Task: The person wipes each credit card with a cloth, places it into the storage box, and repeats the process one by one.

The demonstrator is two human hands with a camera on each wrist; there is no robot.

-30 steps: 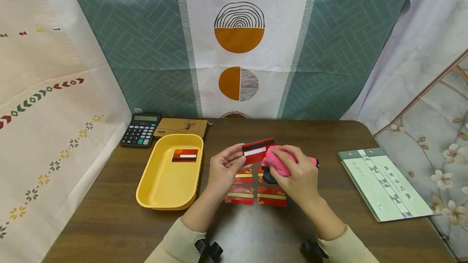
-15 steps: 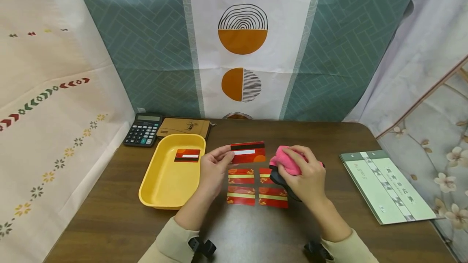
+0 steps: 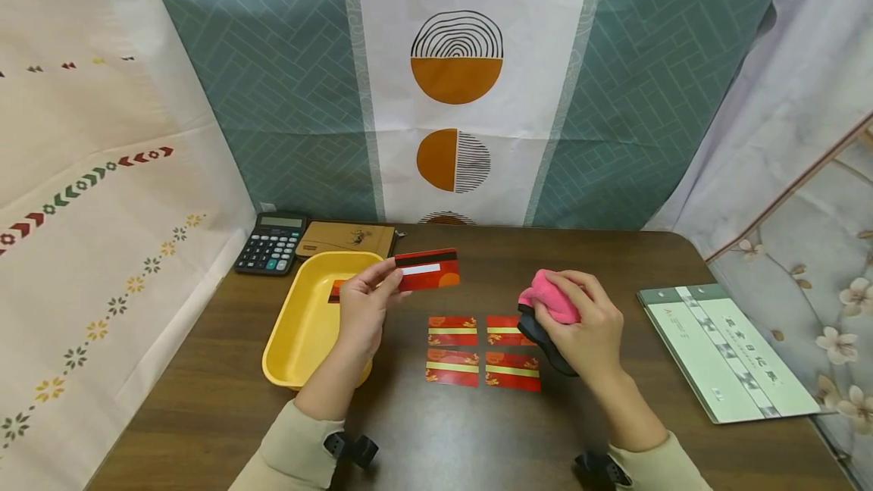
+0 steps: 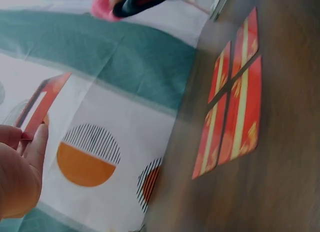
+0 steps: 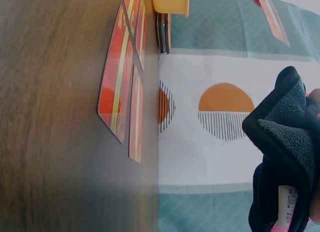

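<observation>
A red card [image 3: 428, 270] with a black stripe and a white strip is pinched at its left edge by my left hand [image 3: 364, 305], raised beside the yellow tray [image 3: 280, 361]. My right hand [image 3: 588, 324] grips a folded cloth [image 3: 554, 300], pink on one side and dark on the other; its dark folds [image 5: 285, 127] fill the right wrist view's lower right. Between the hands, several red cards with a yellow band, such as the front right card [image 3: 513, 371], lie in two rows on the table. Another card [image 3: 334, 291] in the tray is mostly hidden behind my left hand.
A black calculator [image 3: 271, 242] and a brown notebook [image 3: 346, 238] lie behind the tray. At the right side of the table [image 3: 436, 438] lies a pale green booklet [image 3: 726, 354]. A patterned curtain [image 3: 457, 97] hangs along the back edge.
My left hand has carried the card leftward, away from the cloth and toward the tray. My right hand has drawn back slightly to the right, still gripping the cloth.
</observation>
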